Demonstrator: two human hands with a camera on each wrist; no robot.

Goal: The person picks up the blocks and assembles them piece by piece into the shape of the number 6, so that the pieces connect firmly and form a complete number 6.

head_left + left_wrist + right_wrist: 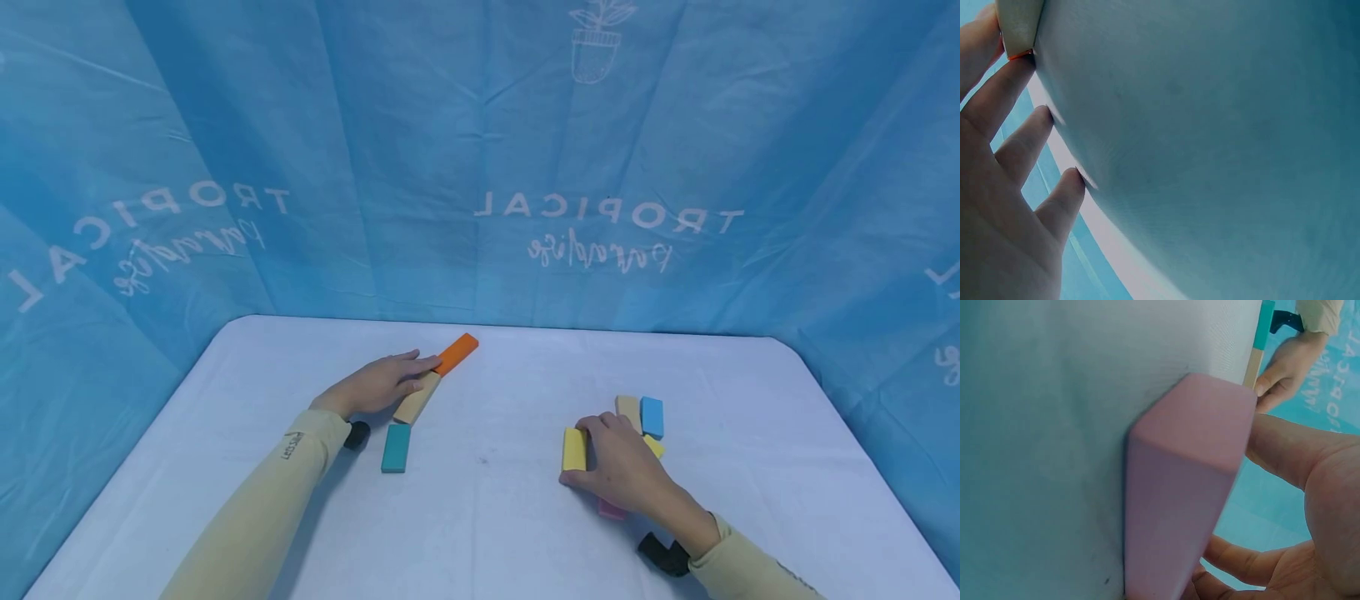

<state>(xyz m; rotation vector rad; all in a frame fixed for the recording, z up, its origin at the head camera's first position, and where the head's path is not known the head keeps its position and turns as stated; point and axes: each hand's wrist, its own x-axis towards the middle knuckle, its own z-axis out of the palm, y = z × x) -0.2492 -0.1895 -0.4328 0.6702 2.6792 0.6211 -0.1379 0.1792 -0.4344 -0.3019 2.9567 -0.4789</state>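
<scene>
My left hand [378, 385] reaches over a row of blocks, its straight fingers touching the orange block [457, 353] and the plain wooden block [417, 398]. A teal block [396, 448] lies at the near end of that row. In the left wrist view the fingers are spread, with the wooden block [1019, 25] by the thumb and index finger. Between thumb and fingertips, my right hand [622, 465] pinches a yellow block [574, 450]. A pink block [1188, 475] sits under that palm, large in the right wrist view; it partly hides the hand there.
Beyond the right hand lie another plain wooden block [628, 410], a blue block [652, 417] and a partly hidden second yellow block [655, 447]. A white cloth covers the table [480, 533]. Blue printed curtain [420, 167] hangs behind and at both sides.
</scene>
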